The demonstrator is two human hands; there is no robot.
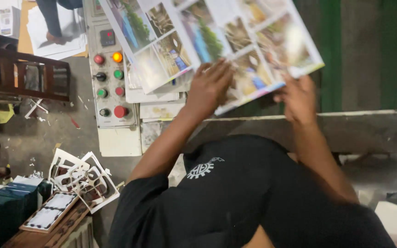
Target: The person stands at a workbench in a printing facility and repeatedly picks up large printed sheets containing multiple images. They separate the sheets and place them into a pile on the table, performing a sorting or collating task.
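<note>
Nearest, a black shirt [235, 202] fills the lower frame; at near left lie white die-cut scraps [86, 177] and dark stacks [5, 206]; farther, the left hand [210, 85] lies flat with fingers spread on the underside of a large printed sheet [217, 32], pressing rather than gripping; the right hand [297, 96] pinches the sheet's lower right edge, fingers closed on it; the sheet is held up, tilted, far centre; left of it, a control panel [109, 69] with coloured buttons.
</note>
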